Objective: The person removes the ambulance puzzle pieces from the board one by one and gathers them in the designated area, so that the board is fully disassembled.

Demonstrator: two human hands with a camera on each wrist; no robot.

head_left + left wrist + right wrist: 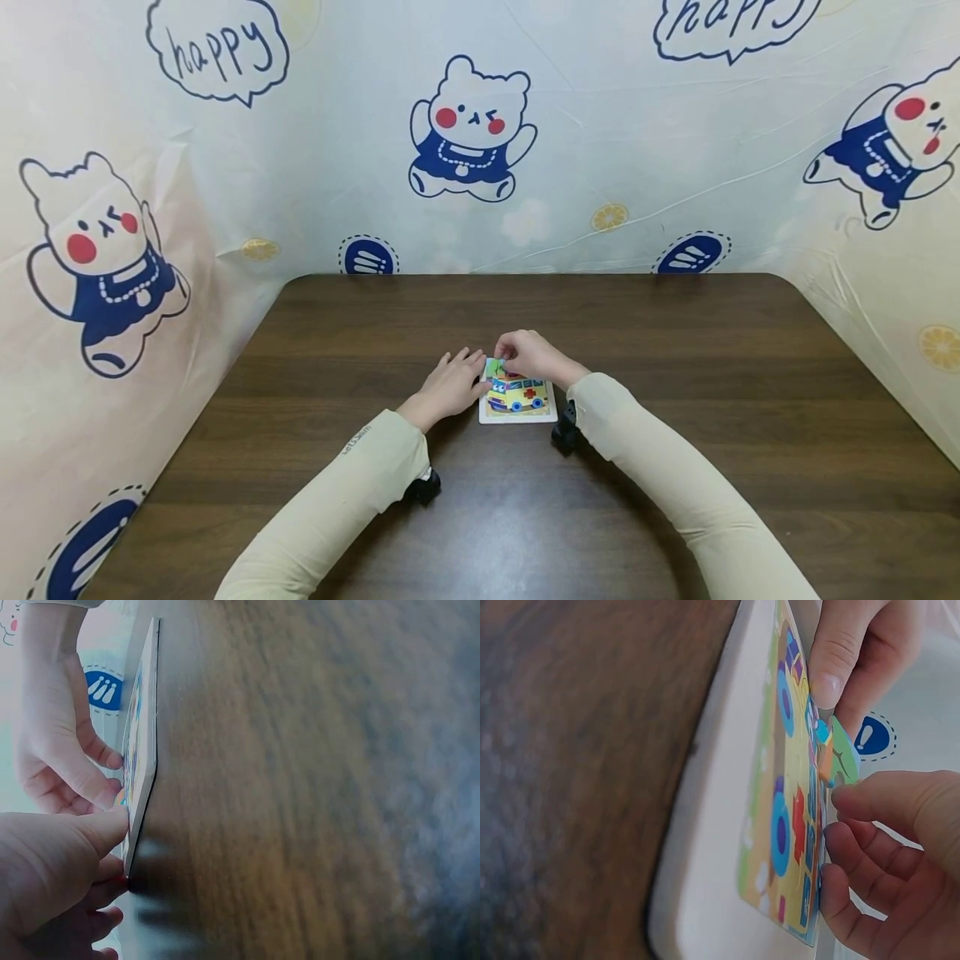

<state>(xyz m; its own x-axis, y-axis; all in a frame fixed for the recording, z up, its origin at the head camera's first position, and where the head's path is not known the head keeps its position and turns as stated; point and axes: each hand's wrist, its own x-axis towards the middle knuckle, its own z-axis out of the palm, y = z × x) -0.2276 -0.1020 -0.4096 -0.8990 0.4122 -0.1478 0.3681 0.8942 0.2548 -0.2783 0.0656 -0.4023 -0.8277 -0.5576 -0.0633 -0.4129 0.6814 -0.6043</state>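
The puzzle board (pixel 519 419) lies on the surface (pixel 360 333), about midway between its left and right edges and set in from the far one, so from where I stand a tumble off the side looks unlikely; open wood runs out to those edges, and toward the near side too. The board itself worries me more: it looks thin and light, and a sideways shove from either of the hands could skid or turn it. The left hand (pixel 448 385), fingers extended, touches it around the far left corner, and a slack touch there might let it slide. The right hand (pixel 534 357) is bent over the far edge, thumb and fingers pinched on a piece, with little room between it and the left. Its black wrist camera (pixel 565 429) sits just beside the near right corner and might nudge the board if that wrist dropped. Smallest of all, the pinched green piece (pixel 843 750) stands tilted up from the picture; a loose pinch could drop it, a crooked push could jam it against its neighbours.
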